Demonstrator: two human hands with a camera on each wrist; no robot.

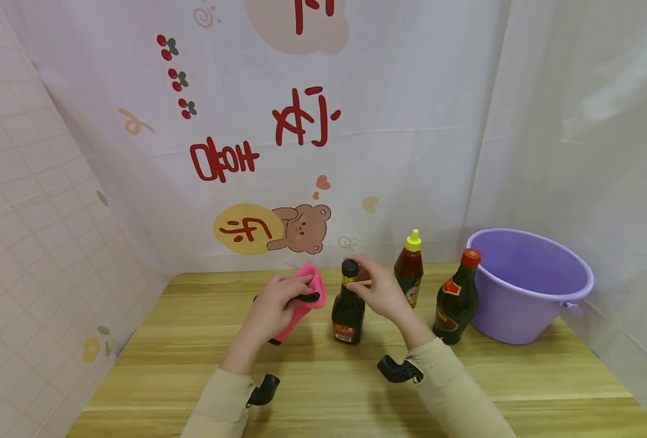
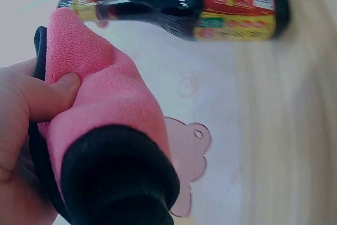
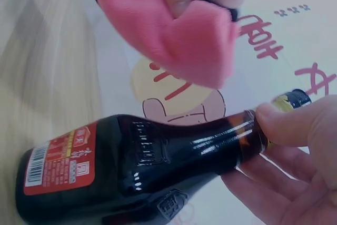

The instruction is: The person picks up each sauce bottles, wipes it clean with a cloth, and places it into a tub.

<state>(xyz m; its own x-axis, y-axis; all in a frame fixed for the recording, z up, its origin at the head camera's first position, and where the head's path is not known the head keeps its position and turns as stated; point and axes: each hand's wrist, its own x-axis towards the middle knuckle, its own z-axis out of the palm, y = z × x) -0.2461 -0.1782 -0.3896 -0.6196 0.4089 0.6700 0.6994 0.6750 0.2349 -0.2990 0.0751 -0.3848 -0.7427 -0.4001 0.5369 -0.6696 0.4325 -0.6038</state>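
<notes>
Within the right grip, the dark bottle stands upright, cap up.

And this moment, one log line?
left hand: grips pink fabric | right hand: holds black-capped bottle by neck | nearby: yellow-capped bottle, red-capped bottle, purple bucket

Bright, soft light; glints on bottle; wrist views hazy.

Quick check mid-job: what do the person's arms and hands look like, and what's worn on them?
The left sleeve and right sleeve are long, plain beige. A curved black piece juts from the left cuff, another from the right. The left hand and right hand are ungloved.
</notes>
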